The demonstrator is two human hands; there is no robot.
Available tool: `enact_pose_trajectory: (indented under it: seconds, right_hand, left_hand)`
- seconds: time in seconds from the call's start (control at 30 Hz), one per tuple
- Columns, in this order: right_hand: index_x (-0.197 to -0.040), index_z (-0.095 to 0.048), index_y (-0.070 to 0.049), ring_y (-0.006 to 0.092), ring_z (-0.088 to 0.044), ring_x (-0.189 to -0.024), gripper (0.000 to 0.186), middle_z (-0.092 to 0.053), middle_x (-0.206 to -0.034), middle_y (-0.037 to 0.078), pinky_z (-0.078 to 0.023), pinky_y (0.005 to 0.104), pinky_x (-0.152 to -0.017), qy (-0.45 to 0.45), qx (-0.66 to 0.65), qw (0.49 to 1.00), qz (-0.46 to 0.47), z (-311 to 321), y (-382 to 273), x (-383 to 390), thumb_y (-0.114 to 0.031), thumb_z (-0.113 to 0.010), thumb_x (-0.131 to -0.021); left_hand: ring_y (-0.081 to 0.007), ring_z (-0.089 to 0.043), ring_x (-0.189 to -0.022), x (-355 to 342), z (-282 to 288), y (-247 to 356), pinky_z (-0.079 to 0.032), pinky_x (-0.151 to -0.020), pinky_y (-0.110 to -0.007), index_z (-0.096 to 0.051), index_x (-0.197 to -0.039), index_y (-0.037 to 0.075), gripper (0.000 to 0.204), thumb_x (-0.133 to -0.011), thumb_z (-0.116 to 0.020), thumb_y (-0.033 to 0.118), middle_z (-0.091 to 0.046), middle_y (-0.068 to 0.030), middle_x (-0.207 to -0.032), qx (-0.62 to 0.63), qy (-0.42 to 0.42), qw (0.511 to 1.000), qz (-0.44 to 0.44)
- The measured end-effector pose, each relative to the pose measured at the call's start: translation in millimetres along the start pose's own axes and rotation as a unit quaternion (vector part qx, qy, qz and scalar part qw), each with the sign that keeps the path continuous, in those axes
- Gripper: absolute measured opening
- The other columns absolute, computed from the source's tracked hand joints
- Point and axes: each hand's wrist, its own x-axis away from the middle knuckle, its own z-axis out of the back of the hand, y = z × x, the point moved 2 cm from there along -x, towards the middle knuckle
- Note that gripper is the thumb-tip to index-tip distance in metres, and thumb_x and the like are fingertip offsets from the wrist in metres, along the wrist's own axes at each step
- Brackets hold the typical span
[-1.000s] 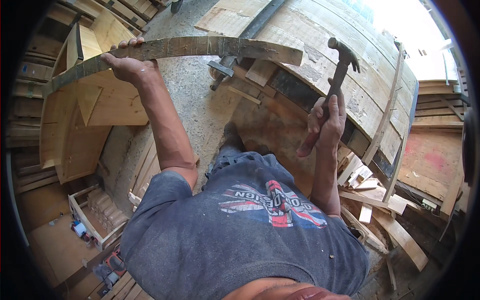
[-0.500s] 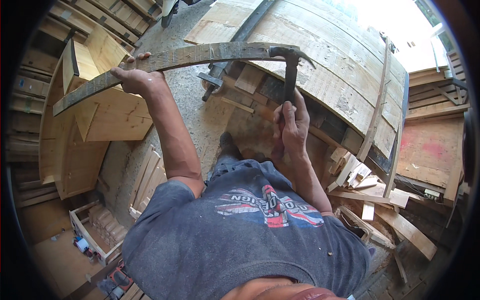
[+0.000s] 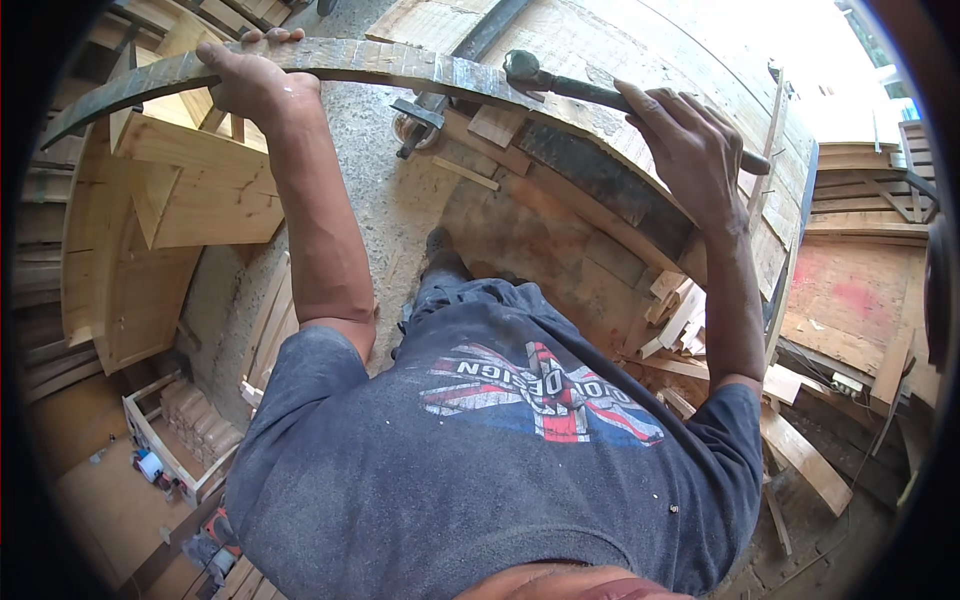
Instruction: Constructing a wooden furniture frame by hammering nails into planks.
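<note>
Left hand [image 3: 250, 80] grips the curved strip [image 3: 400, 68] near its left end — fingers wrapped over the far edge, thumb side under. The strip, dark and weathered, arcs across the top of view, over the wooden form [image 3: 640, 120] and down its right side. Right hand [image 3: 690, 145] is closed around the hammer [image 3: 590, 90] handle; the hammer head rests against the strip's upper edge, just right of the strip's middle. A clamp [image 3: 425, 120] sits just below the strip. Offcuts [image 3: 680, 310] lie heaped under the strip's right end.
</note>
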Motion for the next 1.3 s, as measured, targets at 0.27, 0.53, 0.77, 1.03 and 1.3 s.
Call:
enact_pose_trajectory:
  seconds: [0.27,0.53,0.77,1.03,1.3]
  right_hand:
    - [-0.123,-0.071,-0.024,0.0162,-0.068,-0.075,0.036,-0.07,-0.086,-0.002,-0.057,0.0309,-0.064,-0.033,0.002,0.999,0.028,6.0,2.4,-7.2,-0.021,-0.072,-0.087]
    - [-0.123,-0.073,-0.024,0.0187,-0.062,-0.063,0.038,-0.068,-0.078,0.0,-0.052,0.0341,-0.061,-0.123,-0.067,0.99,0.022,25.5,15.8,-23.0,-0.028,-0.077,-0.085]
    - [-0.128,-0.07,-0.012,0.0206,-0.062,-0.07,0.039,-0.07,-0.085,0.011,-0.05,0.0334,-0.067,-0.268,-0.263,0.923,-0.087,21.5,43.6,-19.0,-0.018,-0.074,-0.09]
    - [-0.122,-0.072,-0.009,0.0173,-0.068,-0.075,0.036,-0.072,-0.089,0.009,-0.052,0.0333,-0.066,-0.088,-0.25,0.959,-0.097,29.5,30.3,-1.6,-0.012,-0.077,-0.086]
    - [-0.101,-0.079,-0.026,0.0086,-0.065,-0.076,0.027,-0.073,-0.09,-0.008,-0.053,0.0295,-0.081,-0.026,-0.031,0.987,0.153,53.9,11.7,-17.6,-0.012,-0.075,-0.079]
  left_hand:
    - [-0.0269,-0.055,-0.068,-1.8,7.7,9.4,-0.058,-0.062,-0.048,-0.033,-0.129,-0.002,0.047,-0.109,-0.04,0.04,-0.051,-0.0153,-0.095,0.002,0.023,0.999,0.027]
    - [-0.025,-0.054,-0.059,-15.6,7.2,7.2,-0.055,-0.056,-0.044,-0.035,-0.119,-0.004,0.048,-0.107,-0.044,0.041,-0.052,-0.0136,-0.082,0.012,0.023,0.997,0.071]
    - [-0.0284,-0.052,-0.069,-62.3,31.4,4.6,-0.053,-0.06,-0.045,-0.039,-0.105,-0.002,0.056,-0.108,-0.027,0.053,-0.051,-0.0137,-0.083,0.214,-0.226,0.933,0.181]
    - [-0.0288,-0.053,-0.065,-54.3,29.3,-6.5,-0.054,-0.06,-0.047,-0.041,-0.107,-0.005,0.049,-0.109,-0.04,0.044,-0.053,-0.0154,-0.085,0.051,-0.026,0.99,0.13]
    - [-0.0296,-0.054,-0.063,-82.4,27.9,-26.3,-0.055,-0.06,-0.051,-0.043,-0.106,-0.004,0.045,-0.108,-0.042,0.041,-0.052,-0.0152,-0.082,0.025,-0.047,0.983,0.176]
